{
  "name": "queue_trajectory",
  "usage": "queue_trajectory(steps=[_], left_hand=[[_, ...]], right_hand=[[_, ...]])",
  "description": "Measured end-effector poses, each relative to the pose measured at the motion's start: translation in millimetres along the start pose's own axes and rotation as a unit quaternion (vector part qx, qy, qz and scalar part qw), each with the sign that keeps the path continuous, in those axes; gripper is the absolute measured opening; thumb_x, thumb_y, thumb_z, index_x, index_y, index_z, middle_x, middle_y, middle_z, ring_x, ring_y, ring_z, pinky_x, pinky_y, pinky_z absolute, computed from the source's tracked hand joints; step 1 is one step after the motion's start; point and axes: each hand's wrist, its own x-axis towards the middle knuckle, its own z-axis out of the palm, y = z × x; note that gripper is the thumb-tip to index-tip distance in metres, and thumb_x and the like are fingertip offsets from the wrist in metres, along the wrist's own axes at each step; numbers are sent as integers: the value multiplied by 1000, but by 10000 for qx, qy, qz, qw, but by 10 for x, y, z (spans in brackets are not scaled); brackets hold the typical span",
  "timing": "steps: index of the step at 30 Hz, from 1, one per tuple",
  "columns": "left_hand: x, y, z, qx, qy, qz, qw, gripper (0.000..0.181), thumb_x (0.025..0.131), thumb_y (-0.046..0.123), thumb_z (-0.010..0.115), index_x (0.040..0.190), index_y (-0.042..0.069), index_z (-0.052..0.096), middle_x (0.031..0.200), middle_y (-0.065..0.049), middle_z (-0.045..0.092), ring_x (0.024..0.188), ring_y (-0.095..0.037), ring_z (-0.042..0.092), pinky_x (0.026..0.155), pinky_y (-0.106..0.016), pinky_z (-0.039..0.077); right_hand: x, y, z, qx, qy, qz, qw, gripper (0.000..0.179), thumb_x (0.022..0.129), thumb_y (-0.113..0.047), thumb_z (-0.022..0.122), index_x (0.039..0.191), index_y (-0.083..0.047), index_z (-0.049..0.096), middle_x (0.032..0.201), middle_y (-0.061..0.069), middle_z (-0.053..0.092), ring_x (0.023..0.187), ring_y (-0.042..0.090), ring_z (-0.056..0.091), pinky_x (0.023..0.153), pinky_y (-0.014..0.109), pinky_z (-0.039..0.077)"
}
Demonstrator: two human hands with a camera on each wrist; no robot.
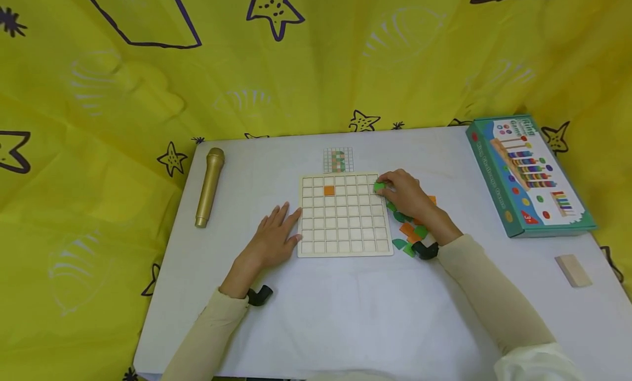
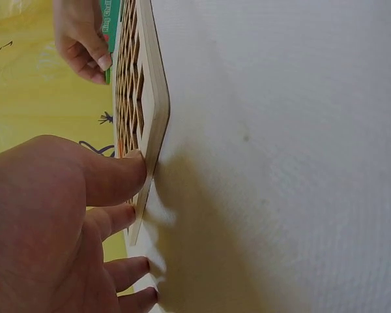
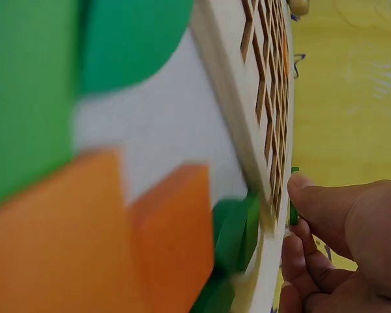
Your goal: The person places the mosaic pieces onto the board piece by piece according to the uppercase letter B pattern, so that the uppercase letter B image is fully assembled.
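Note:
A wooden grid board [image 1: 345, 250] lies on the white table, with one orange square tile [image 1: 329, 191] set in a cell near its top left. My left hand [image 1: 274, 239] rests at the board's left edge, its fingers spread and touching the rim; the left wrist view shows the thumb on the edge. Between thumb and fingers, my right hand [image 1: 406, 194] pinches a green tile [image 1: 378, 187] over the board's upper right edge. Loose green and orange tiles [image 1: 407, 228] lie right of the board, partly hidden under the right hand and wrist.
A small pattern card [image 1: 338, 152] lies just behind the board. To the left is a gold microphone [image 1: 209, 188]. A game box [image 1: 533, 178] sits at the right, with a small wooden block [image 1: 573, 270] in front of it. A yellow curtain [image 1: 316, 68] hangs behind the table.

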Motion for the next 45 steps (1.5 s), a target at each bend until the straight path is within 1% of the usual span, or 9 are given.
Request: queue_trajectory(steps=[4,12,18,21,27,30,36,41,45], left_hand=[[-5,1,-10,25,-2,9,10000,66,111,39,49,170,20,24,177,-18,9,163,-41,7,129,-64,13],[-10,-2,-18,28,-13,24,10000,66,111,39,49,170,20,24,177,-18,9,163,-42,7,128,-65,13],[-1,-6,-8,12,12,53,10000,66,111,39,49,170,20,24,177,-17,10,163,-41,7,128,-64,13],[-3,-7,-5,14,30,54,10000,66,111,39,49,170,21,25,177,-17,10,163,-41,7,129,-64,13],[-9,6,-10,10,35,52,10000,66,111,39,50,170,20,25,177,-18,10,163,-41,7,128,-64,13],[-7,7,-7,27,35,47,10000,66,111,39,50,170,20,25,177,-18,10,163,-41,8,128,-64,13],[-8,9,-2,6,40,36,10000,66,111,39,50,169,20,25,177,-18,10,163,-42,8,128,-65,14],[-9,10,-4,4,41,22,10000,66,111,39,50,169,20,25,177,-18,10,163,-41,8,128,-65,13],[-8,16,-9,-1,33,17,10000,66,111,38,51,169,20,26,177,-18,10,163,-42,8,128,-65,14]], right_hand=[[108,-136,93,138,-192,-103,9997,35,106,-18,65,136,1,64,128,22,59,115,35,54,109,58,35],[274,-375,292,21,-408,-248,9989,32,105,-20,69,132,-4,67,122,15,61,113,30,57,99,51,34],[352,-451,371,33,-478,-452,9978,32,105,-19,68,133,-5,63,124,15,60,118,33,56,103,54,33],[373,-492,409,1,-477,-542,9974,26,105,-18,68,127,-6,63,122,15,60,118,33,55,103,54,35],[380,-563,446,-178,-398,-629,9971,12,104,-14,67,114,-7,70,121,14,61,118,34,54,100,51,38],[378,-593,456,-205,-391,-618,9971,14,104,-12,66,116,-6,71,124,15,62,121,35,55,101,52,37],[382,-619,489,-228,-414,-586,9972,25,106,-10,63,131,-5,63,128,16,61,122,36,55,103,55,39],[368,-618,494,-331,-353,-569,9972,20,105,-10,63,124,-5,69,130,14,62,127,36,53,106,55,38],[358,-609,486,-446,-269,-667,9964,17,105,-11,65,119,-6,72,127,13,63,126,36,53,102,54,39]])
